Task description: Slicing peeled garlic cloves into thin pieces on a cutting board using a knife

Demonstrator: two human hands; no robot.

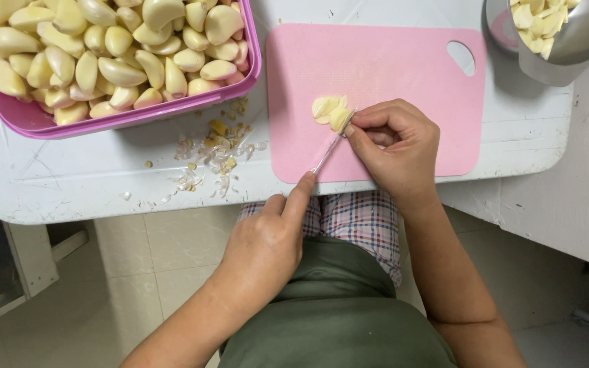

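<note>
A pink cutting board [390, 68] lies on a white table [69, 177]. On it sits a peeled garlic clove [328, 110], partly cut into slices. My right hand [397, 146] pinches the clove's near end with its fingertips. In my left hand [267, 238] is a small knife [330, 148], my index finger stretched along its back. The blade tip rests against the clove, right beside my right fingertips. The knife's handle is hidden inside my fist.
A pink tub [236, 88] full of peeled garlic cloves [103, 54] stands at the back left. A metal bowl [581, 48] with cut garlic sits at the back right. Garlic skins and trimmed ends [216, 146] litter the table left of the board. Tiled floor lies below.
</note>
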